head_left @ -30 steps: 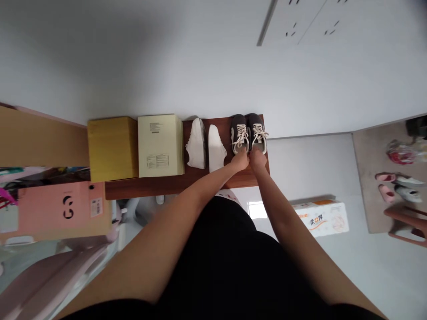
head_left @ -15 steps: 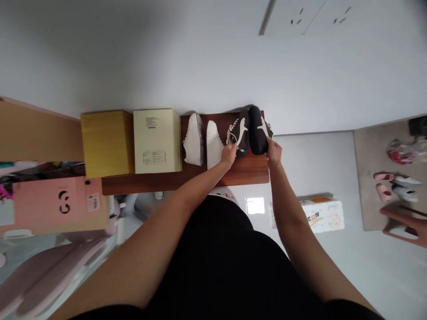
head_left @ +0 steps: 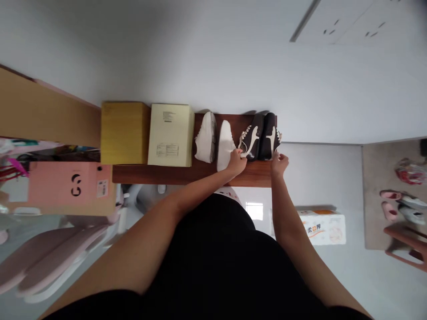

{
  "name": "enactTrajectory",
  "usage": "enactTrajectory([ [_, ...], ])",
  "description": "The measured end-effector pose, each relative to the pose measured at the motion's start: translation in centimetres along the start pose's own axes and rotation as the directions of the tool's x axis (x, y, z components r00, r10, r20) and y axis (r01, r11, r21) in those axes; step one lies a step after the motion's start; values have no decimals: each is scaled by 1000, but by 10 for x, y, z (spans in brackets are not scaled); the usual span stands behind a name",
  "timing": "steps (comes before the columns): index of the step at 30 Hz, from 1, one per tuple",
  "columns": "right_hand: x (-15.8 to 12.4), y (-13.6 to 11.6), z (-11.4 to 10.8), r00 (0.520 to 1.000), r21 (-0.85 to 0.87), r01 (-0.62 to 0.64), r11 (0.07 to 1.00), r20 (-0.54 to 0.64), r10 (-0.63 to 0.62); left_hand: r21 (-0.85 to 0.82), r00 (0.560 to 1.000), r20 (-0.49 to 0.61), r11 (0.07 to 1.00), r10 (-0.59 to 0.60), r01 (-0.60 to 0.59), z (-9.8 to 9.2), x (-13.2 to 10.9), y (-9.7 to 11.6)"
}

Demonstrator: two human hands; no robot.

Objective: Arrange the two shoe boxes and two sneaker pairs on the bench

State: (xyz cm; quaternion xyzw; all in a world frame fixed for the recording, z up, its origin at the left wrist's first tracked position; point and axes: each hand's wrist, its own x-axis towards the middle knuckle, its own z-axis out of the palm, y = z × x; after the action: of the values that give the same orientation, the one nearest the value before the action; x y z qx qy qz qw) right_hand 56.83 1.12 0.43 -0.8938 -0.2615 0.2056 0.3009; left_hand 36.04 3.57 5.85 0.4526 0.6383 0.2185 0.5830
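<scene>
A pair of dark sneakers with white side stripes [head_left: 260,137] lies on a reddish-brown wooden shelf [head_left: 256,175], their soles hidden. My left hand [head_left: 237,162] is at the near end of the left sneaker, next to a white sneaker [head_left: 226,144]. I cannot tell whether its fingers grip anything. My right hand [head_left: 279,164] is at the near end of the right dark sneaker, with its fingers apart and nothing in them. Another white sneaker [head_left: 206,137] stands further left.
A yellow box [head_left: 125,133] and a cream box [head_left: 171,134] stand on the shelf. Below left is a pink carton [head_left: 71,189]. A white packaged bale [head_left: 325,229] sits on the floor, and pink slippers [head_left: 388,209] lie on a mat at right.
The dark sneakers have turned from laces-up to showing their white stripes, and they now rest on the shelf. My right hand has come away from its sneaker. The view has shifted slightly.
</scene>
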Motion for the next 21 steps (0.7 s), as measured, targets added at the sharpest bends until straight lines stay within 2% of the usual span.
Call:
enactTrajectory([
  [2, -18, 9, -7, 995, -8, 18, 1000, -101, -19, -46, 997, 46, 997, -63, 65, -31, -16, -2],
  [4, -40, 19, -12, 995, 31, 44, 999, -96, -40, -95, 985, 111, 985, -134, 145, -70, -30, -7],
  [5, -52, 23, -14, 996, 54, 46, 997, -80, -42, -110, 981, 105, 978, -164, 175, -91, -37, -12],
  [8, -89, 27, -15, 997, 73, 76, 994, -22, -75, -153, 974, -39, 965, -221, 213, -156, -60, -33],
  [10, -111, 21, -11, 994, 89, 110, 990, 9, -112, -206, 958, -145, 954, -248, 216, -193, -77, -51],
  [13, -142, -5, 3, 982, 154, 149, 977, 91, -164, -296, 921, -248, 928, -302, 224, -237, -100, -76],
  [15, -163, -32, 17, 971, 241, 129, 962, 167, -172, -327, 907, -274, 918, -319, 224, -261, -110, -89],
  [18, -202, -78, 45, 949, 380, 46, 924, 272, -160, -311, 914, -278, 928, -295, 204, -295, -117, -103],
  [21, -251, -121, 75, 912, 442, -49, 896, 386, -140, -279, 932, -283, 949, -225, 144, -331, -117, -115],
])
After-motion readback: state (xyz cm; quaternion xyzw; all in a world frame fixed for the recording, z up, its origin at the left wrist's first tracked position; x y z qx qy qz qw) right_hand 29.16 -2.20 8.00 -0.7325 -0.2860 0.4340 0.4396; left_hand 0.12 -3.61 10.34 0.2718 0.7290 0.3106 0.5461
